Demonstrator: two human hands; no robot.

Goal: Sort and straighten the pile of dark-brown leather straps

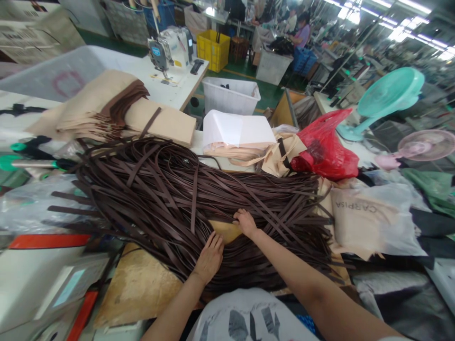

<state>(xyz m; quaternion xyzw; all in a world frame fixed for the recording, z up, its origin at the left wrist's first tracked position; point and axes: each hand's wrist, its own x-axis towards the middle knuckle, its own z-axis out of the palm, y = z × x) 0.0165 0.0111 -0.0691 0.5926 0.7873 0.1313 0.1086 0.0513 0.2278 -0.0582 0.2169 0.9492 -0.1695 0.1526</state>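
Observation:
A wide heap of long, dark brown leather-like straps point(163, 189) lies tangled across the bench in front of me. Between my hands the straps part, and a patch of tan board point(227, 231) shows through. My left hand point(209, 255) rests on the near side of this gap, its fingers stretched out over the straps. At the far right of the gap, my right hand point(246, 222) touches the straps with fingers slightly bent and apart. Neither hand visibly lifts a strap. The undersides of the fingers are hidden.
Stacked beige pieces point(159, 118), white sheets point(238, 130) and a red plastic bag point(327, 147) lie behind the heap. A clear bag point(373, 213) is at right. A machine with red edges point(50, 241) stands left, a sewing machine point(172, 49) beyond. People work far back.

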